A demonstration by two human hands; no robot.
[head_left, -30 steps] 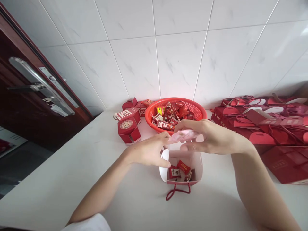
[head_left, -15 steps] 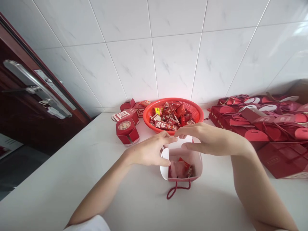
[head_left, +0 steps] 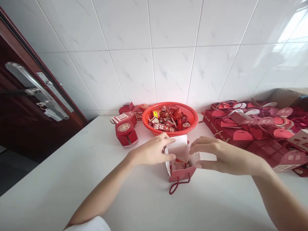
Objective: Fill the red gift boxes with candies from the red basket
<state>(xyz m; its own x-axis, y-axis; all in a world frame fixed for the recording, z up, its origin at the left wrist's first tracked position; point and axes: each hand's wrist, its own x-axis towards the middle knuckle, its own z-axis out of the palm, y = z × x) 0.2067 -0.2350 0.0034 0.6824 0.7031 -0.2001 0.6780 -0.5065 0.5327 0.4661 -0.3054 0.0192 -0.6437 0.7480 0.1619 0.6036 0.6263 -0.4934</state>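
Note:
A small red gift box (head_left: 181, 175) with a white inside stands upright on the white table, its top flaps raised. Wrapped sweets (head_left: 178, 164) lie in it, and a dark red cord handle (head_left: 177, 185) hangs over its near side. My left hand (head_left: 154, 150) holds the box at its left flap, the thumb over the inside and the fingers behind. At the right flap is my right hand (head_left: 218, 154), fingertips on the inner side and thumb against the outer side.
Behind the box sits a red plastic basket (head_left: 146, 123) of wrapped sweets. Several closed red boxes (head_left: 126, 131) stand left of it. Many red boxes with cords (head_left: 231, 128) crowd the right side. A tiled wall (head_left: 173, 70) backs the table (head_left: 96, 166); a dark door (head_left: 21, 122) is at left.
My right hand has moved from over the box's far flap down to its right flap. My left hand stays at the left flap. The camera view has shifted slightly.

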